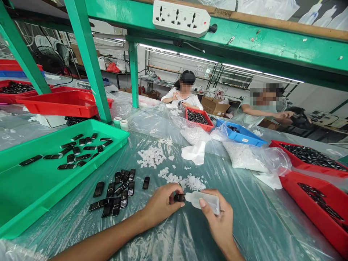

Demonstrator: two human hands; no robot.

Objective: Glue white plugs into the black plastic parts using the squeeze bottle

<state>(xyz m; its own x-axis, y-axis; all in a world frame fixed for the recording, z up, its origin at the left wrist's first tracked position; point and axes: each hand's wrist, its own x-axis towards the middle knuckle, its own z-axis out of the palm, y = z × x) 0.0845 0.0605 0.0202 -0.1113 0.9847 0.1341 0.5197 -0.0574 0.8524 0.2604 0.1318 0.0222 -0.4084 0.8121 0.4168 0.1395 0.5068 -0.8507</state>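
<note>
Between the thumb and fingers of my left hand [162, 203] is a small glossy black plastic casing [179, 198]. My right hand [221, 217] is wrapped round a translucent white squeeze bottle [205, 201], tilted nearly flat. Its nozzle end meets the right end of the casing. A loose pile of similar black casings [116, 203] lies left of my left hand, and a single casing [146, 182] lies apart from it. Just beyond my hands are small white pieces [194, 183], with a larger heap of white chips [151, 157] farther back.
A green tray [32, 206] with several black casings stands at the left. Red trays [301, 185] line the right side. Plastic bags of white pieces [244, 156] and a blue tray [241, 136] stand beyond. A green shelf frame [244, 29] crosses overhead. Two people work across the table.
</note>
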